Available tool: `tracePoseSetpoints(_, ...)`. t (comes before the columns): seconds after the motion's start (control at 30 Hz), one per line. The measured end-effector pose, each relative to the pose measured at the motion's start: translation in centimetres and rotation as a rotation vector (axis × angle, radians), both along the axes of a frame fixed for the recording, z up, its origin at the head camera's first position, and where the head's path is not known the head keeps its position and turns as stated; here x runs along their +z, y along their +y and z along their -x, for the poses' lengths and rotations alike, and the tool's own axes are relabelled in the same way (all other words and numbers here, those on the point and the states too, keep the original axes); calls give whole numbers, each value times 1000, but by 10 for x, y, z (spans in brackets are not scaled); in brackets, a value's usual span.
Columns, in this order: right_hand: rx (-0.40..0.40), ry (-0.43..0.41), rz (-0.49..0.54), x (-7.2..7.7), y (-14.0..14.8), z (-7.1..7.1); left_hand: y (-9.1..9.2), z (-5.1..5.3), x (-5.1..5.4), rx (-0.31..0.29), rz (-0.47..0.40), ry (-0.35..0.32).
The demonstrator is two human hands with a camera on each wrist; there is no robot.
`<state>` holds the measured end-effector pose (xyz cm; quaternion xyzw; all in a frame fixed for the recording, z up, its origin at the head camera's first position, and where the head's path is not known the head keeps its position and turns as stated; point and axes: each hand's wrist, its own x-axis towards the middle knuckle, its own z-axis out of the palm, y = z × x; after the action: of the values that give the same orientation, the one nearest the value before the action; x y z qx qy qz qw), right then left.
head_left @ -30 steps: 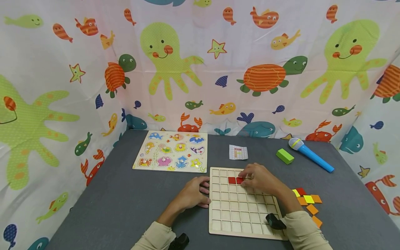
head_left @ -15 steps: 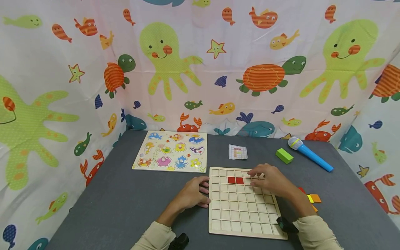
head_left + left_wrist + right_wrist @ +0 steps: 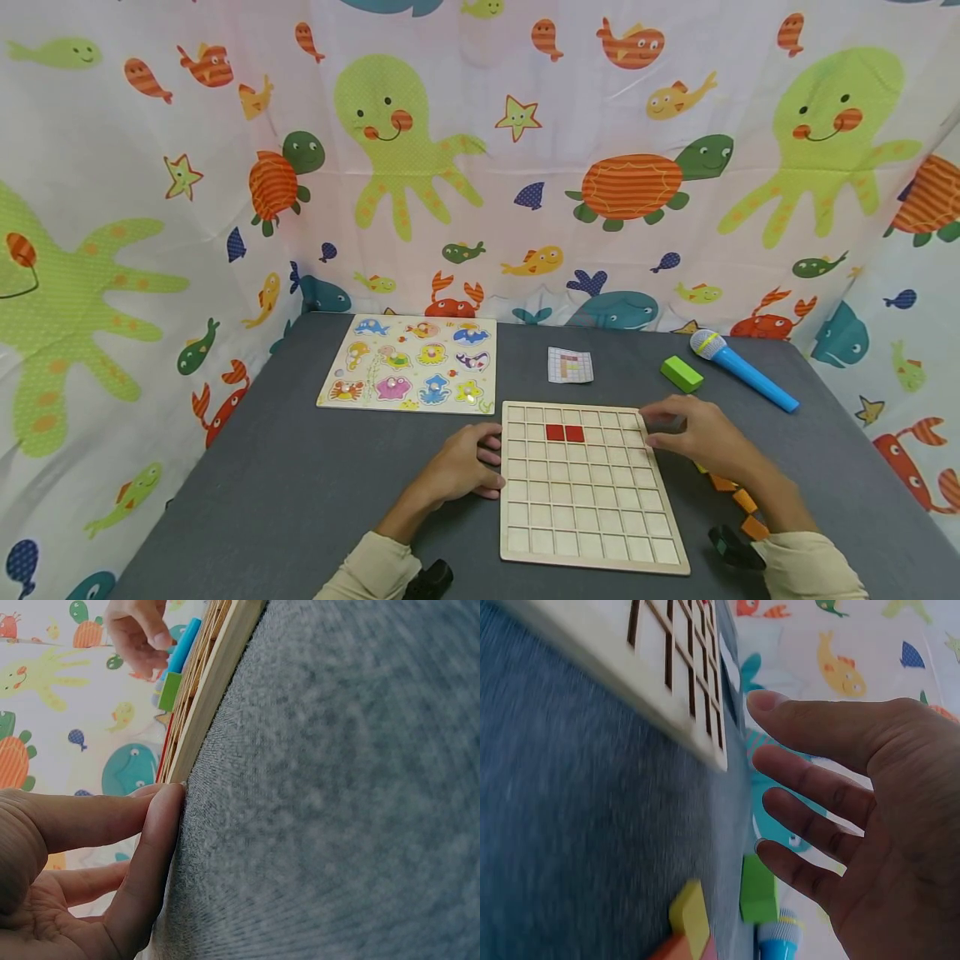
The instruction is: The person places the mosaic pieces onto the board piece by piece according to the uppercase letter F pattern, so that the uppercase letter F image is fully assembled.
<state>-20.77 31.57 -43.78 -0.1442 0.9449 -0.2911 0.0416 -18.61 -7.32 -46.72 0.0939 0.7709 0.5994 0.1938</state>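
A wooden grid board [image 3: 585, 521] lies on the dark table, with two red tiles [image 3: 554, 432] side by side in its second row from the back. My left hand [image 3: 459, 463] touches the board's left edge with its fingertips, the fingers slightly bent. At the board's back right corner, my right hand [image 3: 693, 429] hovers with fingers apart and nothing between them; the right wrist view shows the same relaxed hand [image 3: 855, 780] beside the board's corner. Orange tiles [image 3: 754, 527] and a bit of yellow show near the right forearm, which hides part of the pile.
Behind the board lies a small patterned card [image 3: 570, 366]. A sea-animal puzzle [image 3: 412, 400] is at the back left. A green block [image 3: 682, 374] and a blue toy microphone [image 3: 756, 379] lie at the back right. A printed curtain [image 3: 465, 208] stands around the table.
My right hand has let go of the second red tile and moved right, off the grid to the board's back right corner. My left hand has stayed at the left edge.
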Motion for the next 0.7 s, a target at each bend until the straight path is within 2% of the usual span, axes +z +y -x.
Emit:
tracePoseSetpoints(0.4,-44,44,-76,-4,38,-13,-1,0,-1,0,-1,0)
tracePoseSetpoints(0.7,-83,7,-104,-7,64,-19,-1,-1,0,-4,3,-3)
